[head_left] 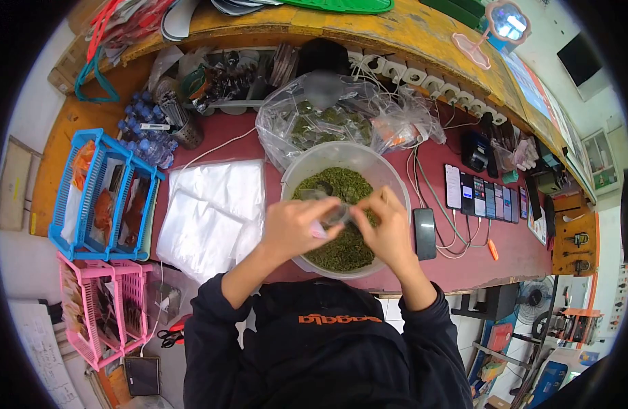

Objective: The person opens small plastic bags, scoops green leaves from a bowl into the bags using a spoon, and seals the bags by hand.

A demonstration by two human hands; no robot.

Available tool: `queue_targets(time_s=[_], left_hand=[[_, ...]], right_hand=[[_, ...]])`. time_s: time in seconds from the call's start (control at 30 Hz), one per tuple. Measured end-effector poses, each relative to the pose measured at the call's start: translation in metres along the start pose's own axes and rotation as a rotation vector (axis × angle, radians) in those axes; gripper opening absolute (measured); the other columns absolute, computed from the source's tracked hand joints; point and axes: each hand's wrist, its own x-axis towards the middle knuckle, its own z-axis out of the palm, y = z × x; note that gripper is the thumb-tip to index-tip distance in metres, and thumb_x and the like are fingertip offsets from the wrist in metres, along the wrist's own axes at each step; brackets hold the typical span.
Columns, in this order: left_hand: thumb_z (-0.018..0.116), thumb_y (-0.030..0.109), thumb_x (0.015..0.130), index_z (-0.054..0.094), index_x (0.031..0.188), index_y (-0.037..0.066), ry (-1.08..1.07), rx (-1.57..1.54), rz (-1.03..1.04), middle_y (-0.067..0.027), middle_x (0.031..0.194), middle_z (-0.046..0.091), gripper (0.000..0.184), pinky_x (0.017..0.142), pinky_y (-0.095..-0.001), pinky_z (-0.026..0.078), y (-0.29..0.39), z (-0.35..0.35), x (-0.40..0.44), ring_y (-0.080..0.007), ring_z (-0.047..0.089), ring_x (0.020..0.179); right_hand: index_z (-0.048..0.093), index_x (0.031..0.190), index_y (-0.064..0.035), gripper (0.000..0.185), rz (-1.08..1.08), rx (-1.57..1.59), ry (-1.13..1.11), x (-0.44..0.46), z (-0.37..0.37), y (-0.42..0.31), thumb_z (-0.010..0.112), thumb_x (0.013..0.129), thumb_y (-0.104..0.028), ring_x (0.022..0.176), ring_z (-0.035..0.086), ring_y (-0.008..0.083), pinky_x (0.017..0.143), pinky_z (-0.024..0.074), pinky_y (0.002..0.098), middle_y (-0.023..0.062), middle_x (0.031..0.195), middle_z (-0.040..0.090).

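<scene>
My left hand (302, 223) and my right hand (384, 227) meet above a whitish round tub (398, 183) of green dried flakes (338, 254). Between them is a small clear plastic bag (336, 215), pinched by the fingers of both hands. Its lower part is hard to make out against the flakes. Something pink (318, 230) shows at my left fingers. A dark, rounded thing, perhaps a spoon (324, 187), lies on the flakes behind my left hand. Left of the tub, stacks of flat clear plastic bags (208, 228) rest on the red tabletop (464, 255).
Behind the tub sits a large clear bag (310, 126) with small green-filled packets. Blue baskets (102, 198) and pink baskets (109, 307) stand at the left. On the right are a dark phone (424, 234), a row of several phones (488, 198), cables and an orange lighter (492, 249).
</scene>
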Motion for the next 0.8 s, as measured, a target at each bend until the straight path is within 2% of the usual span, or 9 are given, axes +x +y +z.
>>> queue_targets(time_s=[0.03,0.1,0.17,0.3,0.37,0.5,0.57,0.6,0.8], left_hand=[[0.084,0.026,0.064,0.07,0.108,0.013,0.066,0.032,-0.015,0.0012,0.06,0.061,0.048,0.049,-0.0291,0.049,-0.004,-0.005,-0.001,-0.0168,0.062,0.053],[0.086,0.022,0.062,0.07,0.107,0.011,0.073,0.022,-0.044,0.0003,0.058,0.059,0.049,0.05,-0.026,0.048,-0.009,-0.017,-0.002,-0.0138,0.06,0.051],[0.087,0.02,0.063,0.069,0.112,0.009,0.07,-0.064,-0.151,0.0,0.057,0.058,0.053,0.052,-0.0237,0.047,-0.012,-0.027,-0.006,-0.0115,0.058,0.05],[0.088,0.021,0.062,0.068,0.115,0.008,0.101,-0.208,-0.209,0.0,0.056,0.058,0.058,0.051,-0.0245,0.047,-0.014,-0.038,-0.008,-0.0125,0.058,0.049],[0.088,0.019,0.061,0.067,0.117,0.007,0.099,-0.225,-0.208,-0.0002,0.055,0.058,0.061,0.052,-0.0241,0.046,-0.015,-0.04,-0.008,-0.0116,0.058,0.049],[0.088,0.02,0.062,0.067,0.118,0.007,0.08,-0.248,-0.227,0.0001,0.055,0.058,0.061,0.053,-0.0241,0.047,-0.012,-0.043,-0.01,-0.0112,0.058,0.049],[0.088,0.02,0.062,0.066,0.118,0.007,0.078,-0.247,-0.227,0.0002,0.056,0.058,0.061,0.053,-0.024,0.047,-0.013,-0.044,-0.009,-0.0112,0.058,0.05],[0.088,0.02,0.062,0.066,0.118,0.008,0.071,-0.247,-0.23,0.0001,0.055,0.058,0.062,0.053,-0.0239,0.047,-0.013,-0.044,-0.01,-0.0109,0.059,0.05],[0.088,0.02,0.062,0.065,0.117,0.008,0.055,-0.295,-0.264,0.0005,0.057,0.059,0.06,0.054,-0.0235,0.048,-0.014,-0.042,-0.007,-0.011,0.06,0.051]], right_hand=[[0.064,0.088,-0.0018,0.017,-0.034,-0.054,0.114,0.004,0.009,0.012,0.074,0.077,-0.009,0.071,0.061,0.0324,0.061,0.0493,0.0415,0.0123,0.083,0.057],[0.061,0.079,-0.004,0.013,0.003,-0.169,0.035,0.004,0.032,0.039,0.072,0.078,-0.011,0.075,0.064,0.0319,0.064,0.0511,0.0418,0.0125,0.084,0.061],[0.061,0.078,-0.0072,0.01,0.169,-0.414,-0.419,0.001,0.056,0.052,0.069,0.08,-0.013,0.08,0.066,0.0296,0.072,0.0525,0.0418,0.0119,0.085,0.064],[0.064,0.081,-0.0091,0.004,0.17,-0.564,-0.55,0.01,0.068,0.052,0.063,0.082,-0.013,0.082,0.068,0.0281,0.075,0.0534,0.0409,0.0113,0.086,0.067],[0.068,0.083,-0.0096,0.01,-0.136,-0.595,-0.429,0.012,0.062,0.056,0.058,0.082,-0.009,0.08,0.068,0.0278,0.07,0.0544,0.0399,0.0111,0.086,0.066],[0.071,0.095,-0.0106,0.021,-0.285,-0.587,-0.321,0.009,0.049,0.046,0.059,0.079,-0.007,0.071,0.067,0.0281,0.062,0.054,0.0418,0.0093,0.08,0.061],[0.073,0.084,-0.0085,0.014,-0.176,-0.467,-0.557,0.001,0.036,0.03,0.061,0.078,-0.012,0.077,0.068,0.0281,0.066,0.0541,0.0403,0.0127,0.083,0.063],[0.074,0.087,-0.009,0.015,-0.155,-0.406,-0.562,-0.003,0.028,0.025,0.064,0.08,-0.017,0.075,0.067,0.0285,0.066,0.0539,0.0404,0.0113,0.08,0.063],[0.076,0.091,-0.0108,0.016,-0.005,-0.035,-0.586,-0.009,-0.012,0.021,0.069,0.081,-0.021,0.071,0.065,0.0307,0.063,0.0511,0.04,0.01,0.074,0.065]])
